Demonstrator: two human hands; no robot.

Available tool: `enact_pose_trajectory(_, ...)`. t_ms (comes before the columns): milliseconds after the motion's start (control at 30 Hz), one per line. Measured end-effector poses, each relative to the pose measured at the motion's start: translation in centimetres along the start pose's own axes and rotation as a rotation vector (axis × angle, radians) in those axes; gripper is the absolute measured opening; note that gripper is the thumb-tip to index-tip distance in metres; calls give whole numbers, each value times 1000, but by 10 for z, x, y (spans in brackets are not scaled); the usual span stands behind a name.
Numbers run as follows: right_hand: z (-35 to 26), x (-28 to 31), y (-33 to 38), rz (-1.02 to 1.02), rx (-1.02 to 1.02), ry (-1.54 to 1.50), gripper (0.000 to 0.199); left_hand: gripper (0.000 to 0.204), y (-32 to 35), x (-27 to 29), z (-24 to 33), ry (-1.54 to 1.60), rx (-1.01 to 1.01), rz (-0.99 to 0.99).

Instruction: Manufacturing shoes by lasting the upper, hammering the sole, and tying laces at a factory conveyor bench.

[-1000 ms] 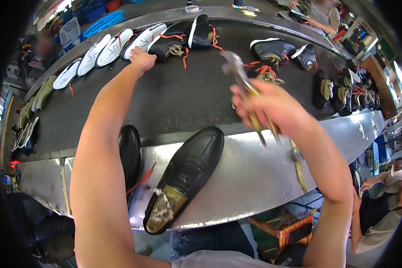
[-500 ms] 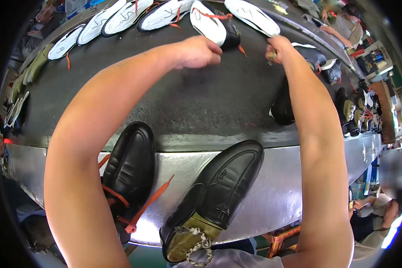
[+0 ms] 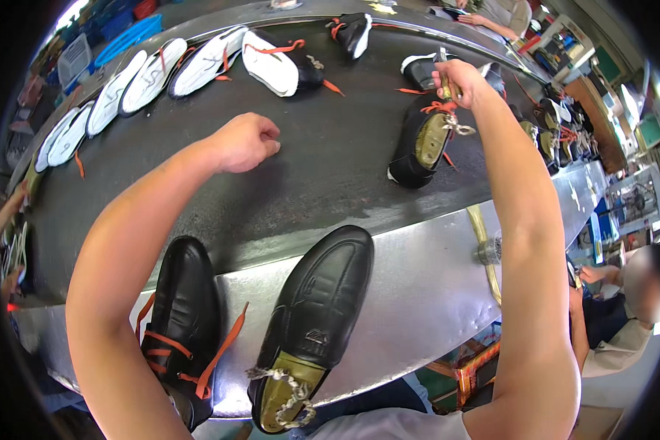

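My left hand (image 3: pixel 248 144) hovers over the dark belt, fingers bent and a little apart, with nothing visible in it. My right hand (image 3: pixel 462 82) is closed around a small tool (image 3: pixel 445 88) with a yellowish handle and a metal tip pointing up. Just below that hand stands a black shoe (image 3: pixel 416 158) with orange laces, an olive shoe last and a rope loop in its opening. Close to me, a black laced shoe (image 3: pixel 185 312) lies beside my left forearm. To its right rests a black slip-on shoe (image 3: pixel 323 293) on another olive last with a rope loop.
White-bottomed shoes (image 3: pixel 150 77) line the far left of the belt (image 3: pixel 315 154). More dark shoes stand at the far right. A metal ledge (image 3: pixel 411 271) runs along the near side, with a tape roll (image 3: pixel 489 251) on it. People sit at right and far side.
The view has turned, shifting the far shoes leftward. My left hand has come back nearer, away from the white-bottomed shoes. My right hand now hangs over the black shoe its forearm partly hid.
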State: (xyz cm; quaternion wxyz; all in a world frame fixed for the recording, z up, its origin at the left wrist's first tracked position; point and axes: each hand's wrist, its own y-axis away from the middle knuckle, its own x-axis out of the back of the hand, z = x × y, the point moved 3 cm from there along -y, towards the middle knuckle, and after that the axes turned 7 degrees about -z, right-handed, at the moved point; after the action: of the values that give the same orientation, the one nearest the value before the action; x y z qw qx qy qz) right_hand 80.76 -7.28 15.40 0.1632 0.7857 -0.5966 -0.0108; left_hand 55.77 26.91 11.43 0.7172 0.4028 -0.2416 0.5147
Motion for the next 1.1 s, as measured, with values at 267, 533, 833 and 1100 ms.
enact_pose_trajectory(267,8,36,36,415,271,1099,44,42,14,-20,40,74,-18,22)
enact_pose_trajectory(533,-27,76,113,204,561,-575,21,39,88,-13,65,53,105,96)
enact_pose_trajectory(833,10,44,135,86,216,-347,23,38,117,-17,76,-98,72,98)
enact_pose_trajectory(1100,10,57,4,443,152,708,51,41,-31,6,76,-3,86,81)
